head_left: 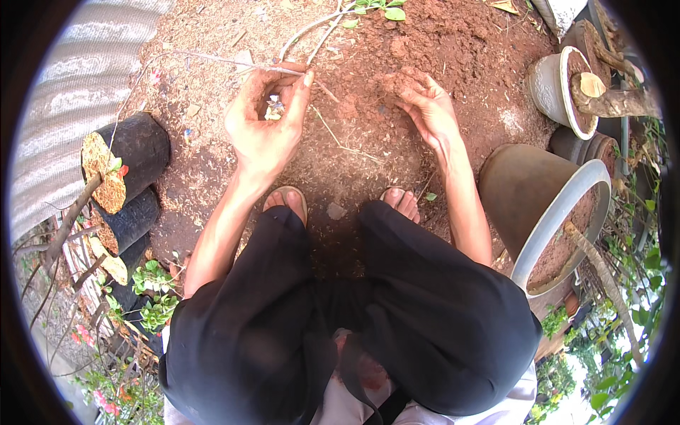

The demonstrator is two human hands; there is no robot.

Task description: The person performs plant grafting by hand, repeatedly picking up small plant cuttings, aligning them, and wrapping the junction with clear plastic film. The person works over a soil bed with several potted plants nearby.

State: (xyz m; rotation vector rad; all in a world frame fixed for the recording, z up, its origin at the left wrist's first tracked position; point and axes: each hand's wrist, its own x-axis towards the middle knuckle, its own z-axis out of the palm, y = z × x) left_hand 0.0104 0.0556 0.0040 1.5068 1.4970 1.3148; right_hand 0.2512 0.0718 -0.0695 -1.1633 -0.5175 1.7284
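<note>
Left hand (265, 134): from here I see it pinching a thin stem (326, 90) over the ground (340, 166).
Right hand (427, 108): loosely curled beside loose soil (460, 35); I cannot tell whether it grips any.
White pot (547, 85): raised pattern on its wall.

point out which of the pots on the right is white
The white pot, directly right of the right hand. The larger pot lower in view is brownish grey; the partly hidden one between them is darker brown.
</note>
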